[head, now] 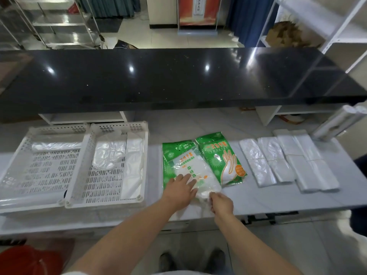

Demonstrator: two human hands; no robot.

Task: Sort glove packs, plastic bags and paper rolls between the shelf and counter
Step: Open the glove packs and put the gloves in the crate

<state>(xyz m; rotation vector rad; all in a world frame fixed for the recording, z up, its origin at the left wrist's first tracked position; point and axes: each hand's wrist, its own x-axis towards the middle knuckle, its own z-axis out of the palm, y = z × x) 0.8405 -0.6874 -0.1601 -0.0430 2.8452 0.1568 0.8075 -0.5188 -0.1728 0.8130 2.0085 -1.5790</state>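
Early stage: few bags (pixel 109 153) in trays (pixel 119 126); glove packs (pixel 220 155), bag stacks (pixel 278 155), rolls (pixel 337 120) unsorted; left hand (pixel 181 190) flat on top pack (pixel 188 167), right hand (pixel 221 202) pinching its edge.

The black countertop (pixel 178 76) overhangs the rear of the lower white surface (pixel 258 198). Perforated trays (pixel 103 181) wall off the left and plastic bag stacks (pixel 265 171) the right. The near right edge looks bare, possibly passable.

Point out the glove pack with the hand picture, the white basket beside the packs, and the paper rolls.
glove pack with the hand picture (pixel 219 155): head view, green printed front.
white basket beside the packs (pixel 119 125): head view, far rim.
paper rolls (pixel 337 122): head view, middle of one roll.
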